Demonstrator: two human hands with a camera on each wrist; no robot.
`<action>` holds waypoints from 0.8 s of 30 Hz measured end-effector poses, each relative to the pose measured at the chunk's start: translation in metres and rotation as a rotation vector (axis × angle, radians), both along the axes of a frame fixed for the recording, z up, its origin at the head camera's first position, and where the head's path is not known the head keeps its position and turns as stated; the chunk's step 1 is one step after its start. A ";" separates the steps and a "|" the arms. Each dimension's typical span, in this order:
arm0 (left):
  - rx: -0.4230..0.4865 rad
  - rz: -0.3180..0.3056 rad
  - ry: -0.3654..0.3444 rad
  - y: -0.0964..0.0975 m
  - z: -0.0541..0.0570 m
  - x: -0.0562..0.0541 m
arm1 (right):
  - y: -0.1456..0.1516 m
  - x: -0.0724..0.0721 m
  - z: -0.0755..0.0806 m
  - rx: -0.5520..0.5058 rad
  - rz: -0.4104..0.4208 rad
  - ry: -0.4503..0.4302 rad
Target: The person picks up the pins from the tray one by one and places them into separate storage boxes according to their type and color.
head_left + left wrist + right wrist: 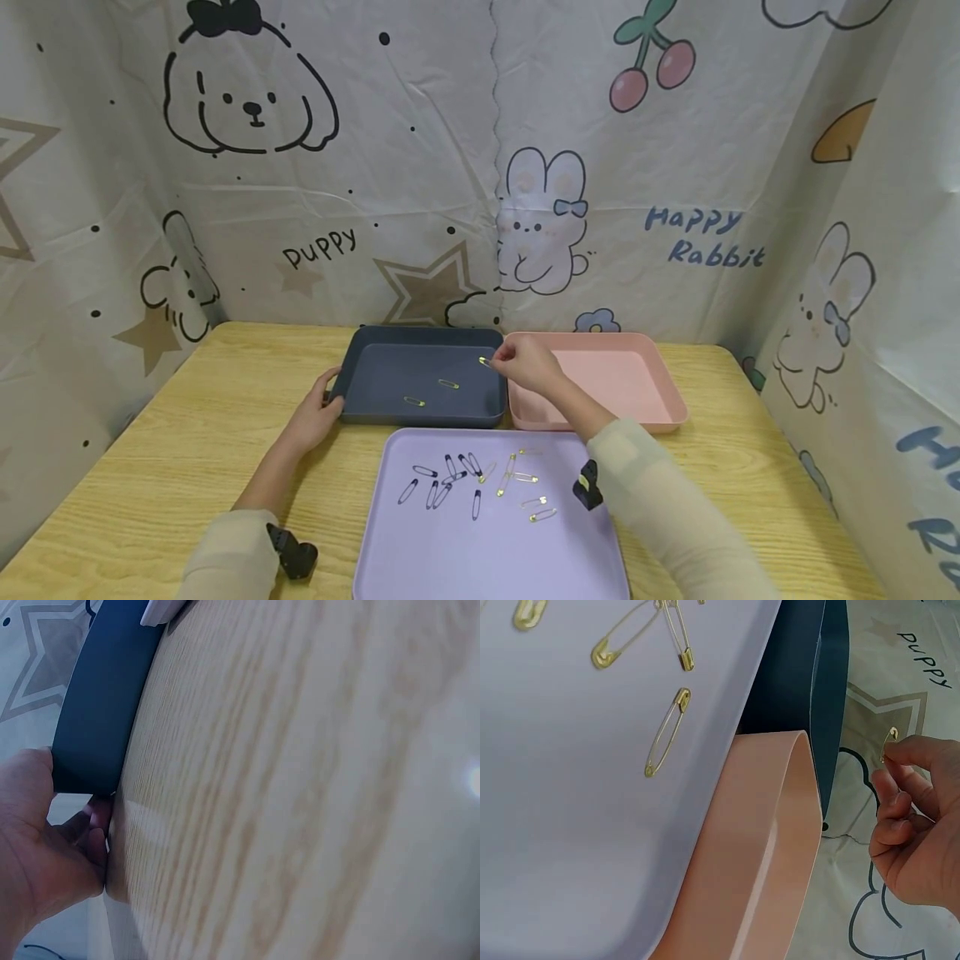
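My right hand [528, 363] pinches a gold safety pin [485, 362] between thumb and fingertips, over the right part of a dark blue tray [423, 419]. In the right wrist view the pin [889, 744] sticks up from the fingertips. Two gold safety pins, one nearer the back [448, 384] and one nearer the front [414, 402], lie inside the dark tray. At that tray's left front corner, my left hand [313, 419] grips the outer wall with thumb and curled fingers. On a lilac tray [480, 558] lie several black safety pins [476, 505] and several gold ones [506, 475].
A pink tray [671, 408] stands right beside the dark tray, under my right wrist. The lilac tray lies in front of both, on a wood-grain table [187, 433]. A printed curtain [420, 167] hangs behind the table and along its sides.
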State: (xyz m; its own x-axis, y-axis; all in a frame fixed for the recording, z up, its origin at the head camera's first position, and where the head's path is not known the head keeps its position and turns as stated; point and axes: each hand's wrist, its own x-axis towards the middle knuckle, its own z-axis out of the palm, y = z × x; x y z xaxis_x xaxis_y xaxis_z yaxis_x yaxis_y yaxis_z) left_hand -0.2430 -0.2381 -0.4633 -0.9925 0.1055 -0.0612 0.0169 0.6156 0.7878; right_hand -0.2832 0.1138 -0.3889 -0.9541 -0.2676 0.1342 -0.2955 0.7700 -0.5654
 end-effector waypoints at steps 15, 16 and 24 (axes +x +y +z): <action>0.000 0.000 -0.009 0.000 0.001 0.000 | -0.009 -0.004 -0.005 -0.010 -0.035 -0.040; -0.001 -0.001 -0.009 0.000 0.001 0.000 | -0.009 -0.004 -0.005 -0.007 -0.038 -0.045; 0.016 0.015 -0.016 0.001 0.002 0.001 | -0.014 -0.007 -0.004 0.020 -0.072 -0.060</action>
State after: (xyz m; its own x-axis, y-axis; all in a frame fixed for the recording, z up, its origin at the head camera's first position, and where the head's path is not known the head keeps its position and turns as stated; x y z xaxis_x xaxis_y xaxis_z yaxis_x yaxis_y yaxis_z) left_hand -0.2425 -0.2375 -0.4615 -0.9929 0.0922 -0.0759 -0.0050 0.6029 0.7978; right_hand -0.2900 0.0993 -0.3933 -0.9772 -0.1996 0.0719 -0.2049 0.7993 -0.5649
